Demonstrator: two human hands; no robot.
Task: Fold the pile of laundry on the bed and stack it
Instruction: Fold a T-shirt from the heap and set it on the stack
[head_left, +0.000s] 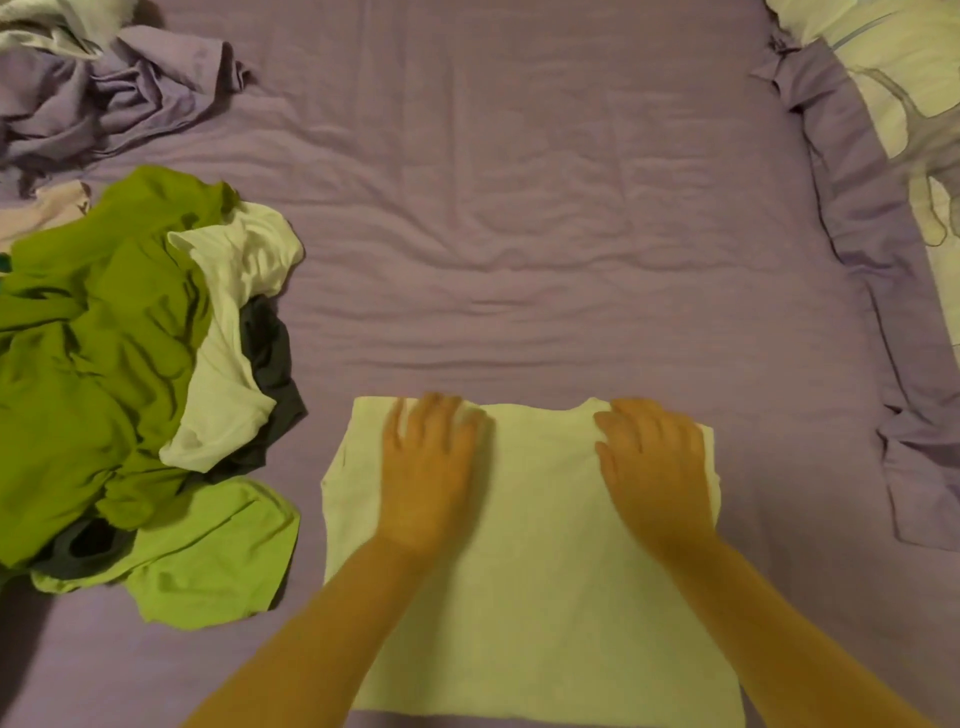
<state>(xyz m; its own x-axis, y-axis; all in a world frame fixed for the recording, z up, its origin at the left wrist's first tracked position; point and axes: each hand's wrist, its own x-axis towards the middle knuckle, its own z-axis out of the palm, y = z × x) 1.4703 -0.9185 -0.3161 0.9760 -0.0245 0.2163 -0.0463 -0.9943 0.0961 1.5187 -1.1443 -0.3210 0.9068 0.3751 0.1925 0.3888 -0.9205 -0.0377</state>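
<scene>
left hand (428, 467) lies flat, fingers straight and a little spread, palm down on the far left part of the white garment (524, 571); grip is no pinch, just pressing. right hand (657, 462) also palm down on the far right part, fingers look slightly bent at the far edge, slightly blurred so cannot tell if they nip the cloth or only press it. both hands set wide near the top edge, likely to hold the cloth flat and smooth it so the next fold comes out square

the garment is spread flat on the bed (519, 234) right in front of the person, roughly rectangular, sides seem already turned in, near edge straight. judged: mid-fold, one item in hand

laundry pile (130, 364) just left of the garment, apart from it, still crumpled: green pieces, a white one, a dark one under. kept to the side so the middle stays a work area. no folded stack visible, most of the task left

crumpled purple sheet (104, 93) far left corner, pillow (893, 62) far right corner
</scene>
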